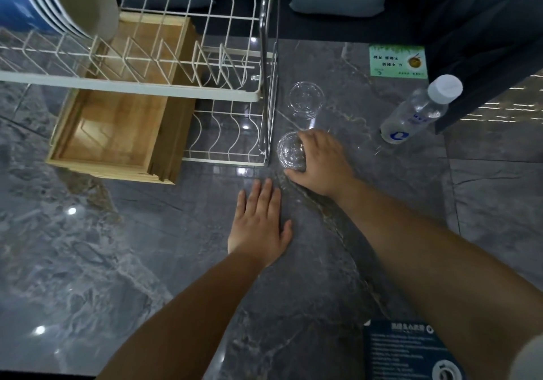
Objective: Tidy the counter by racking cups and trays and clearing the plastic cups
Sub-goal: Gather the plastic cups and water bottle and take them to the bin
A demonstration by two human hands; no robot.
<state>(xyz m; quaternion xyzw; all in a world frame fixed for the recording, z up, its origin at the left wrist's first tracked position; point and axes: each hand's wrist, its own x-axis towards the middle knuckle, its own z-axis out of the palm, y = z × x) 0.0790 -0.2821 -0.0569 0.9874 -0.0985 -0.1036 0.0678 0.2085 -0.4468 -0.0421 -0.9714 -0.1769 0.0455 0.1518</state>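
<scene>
Two clear plastic cups stand on the grey marble counter (147,247) just right of the white wire rack (132,85). My right hand (320,162) wraps around the nearer cup (289,150), fingers curled over its far side and thumb at its near side. The farther cup (305,100) stands free behind it. My left hand (260,224) lies flat on the counter with straight fingers, holding nothing. Wooden trays (117,132) stand slotted in the rack's lower tier. White and blue bowls (67,0) sit on the upper tier at the far left.
A clear water bottle (420,109) with a white cap stands right of the cups. A green card (398,60) lies behind it. A dark printed sheet (405,350) lies at the near right. Dark furniture (484,41) overhangs the right edge.
</scene>
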